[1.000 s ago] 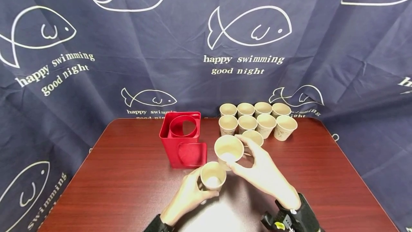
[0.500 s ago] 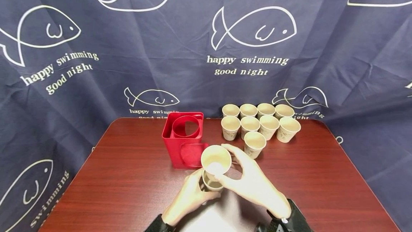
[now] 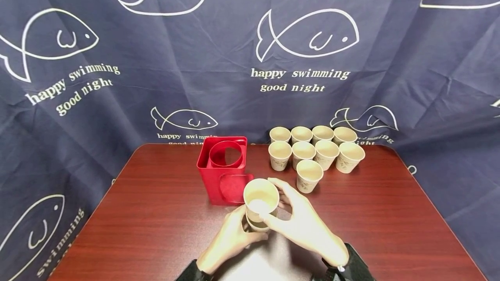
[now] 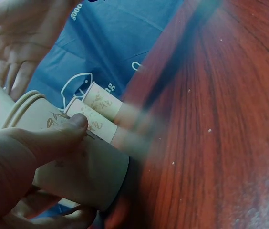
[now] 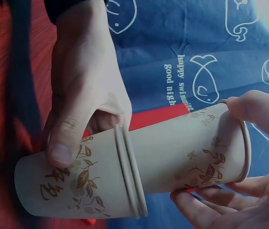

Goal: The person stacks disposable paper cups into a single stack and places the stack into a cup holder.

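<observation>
My left hand [image 3: 230, 240] grips a beige paper cup [image 5: 77, 183] with a leaf print, low over the table's near middle. My right hand [image 3: 300, 222] holds a second paper cup [image 3: 261, 198] by its rim [image 5: 242, 143], its lower part slid into the left-hand cup. In the right wrist view the two cups [image 5: 182, 157] lie nested, with a double rim [image 5: 129, 171] where they meet. In the left wrist view my thumb [image 4: 44, 140] presses on the outer cup's [image 4: 84, 171] wall.
A red square cup holder [image 3: 224, 170] with a round opening stands just behind the hands. Several more paper cups [image 3: 314, 153] stand in rows at the back right of the dark red table [image 3: 156, 224]. A navy fish-print cloth [image 3: 175, 55] hangs behind.
My right hand brought its cup left and down from beside the left-hand cup and pushed it into that cup. The left hand stayed almost still.
</observation>
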Demonstrator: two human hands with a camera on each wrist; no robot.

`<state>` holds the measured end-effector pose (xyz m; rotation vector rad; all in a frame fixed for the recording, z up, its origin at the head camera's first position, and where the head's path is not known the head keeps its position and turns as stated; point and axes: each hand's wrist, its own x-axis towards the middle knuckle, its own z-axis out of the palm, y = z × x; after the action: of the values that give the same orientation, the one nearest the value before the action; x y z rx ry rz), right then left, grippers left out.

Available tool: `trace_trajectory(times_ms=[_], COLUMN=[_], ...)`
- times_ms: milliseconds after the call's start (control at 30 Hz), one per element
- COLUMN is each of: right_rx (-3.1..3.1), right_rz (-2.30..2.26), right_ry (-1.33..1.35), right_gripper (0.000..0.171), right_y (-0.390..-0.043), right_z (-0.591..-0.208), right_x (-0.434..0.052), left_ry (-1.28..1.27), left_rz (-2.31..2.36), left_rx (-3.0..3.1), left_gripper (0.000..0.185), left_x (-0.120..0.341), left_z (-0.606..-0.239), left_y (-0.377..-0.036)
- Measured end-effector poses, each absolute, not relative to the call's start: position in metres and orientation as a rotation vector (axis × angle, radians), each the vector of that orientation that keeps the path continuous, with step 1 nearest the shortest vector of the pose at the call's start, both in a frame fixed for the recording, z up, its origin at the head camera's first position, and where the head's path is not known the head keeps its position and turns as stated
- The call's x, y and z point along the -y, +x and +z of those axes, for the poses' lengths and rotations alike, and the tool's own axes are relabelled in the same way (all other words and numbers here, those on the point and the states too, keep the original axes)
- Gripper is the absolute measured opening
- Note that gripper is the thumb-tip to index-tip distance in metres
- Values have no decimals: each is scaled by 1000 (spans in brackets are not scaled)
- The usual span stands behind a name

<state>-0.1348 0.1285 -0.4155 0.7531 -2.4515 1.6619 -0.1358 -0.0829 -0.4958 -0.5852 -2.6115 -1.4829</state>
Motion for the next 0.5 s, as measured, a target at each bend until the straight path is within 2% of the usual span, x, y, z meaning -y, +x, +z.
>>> trace_trajectory(times_ms=[500], right_rx=[2484], right_rz=[1627], right_ry=[738], right_gripper=[71], right_y=[-133], right_z=[-421], right_x=[-129], left_ry=[-578], left_rz=[-1440], left_rx=[2617], left_gripper=[66], left_x=[83], left_z=[-495], left_y=[-136])
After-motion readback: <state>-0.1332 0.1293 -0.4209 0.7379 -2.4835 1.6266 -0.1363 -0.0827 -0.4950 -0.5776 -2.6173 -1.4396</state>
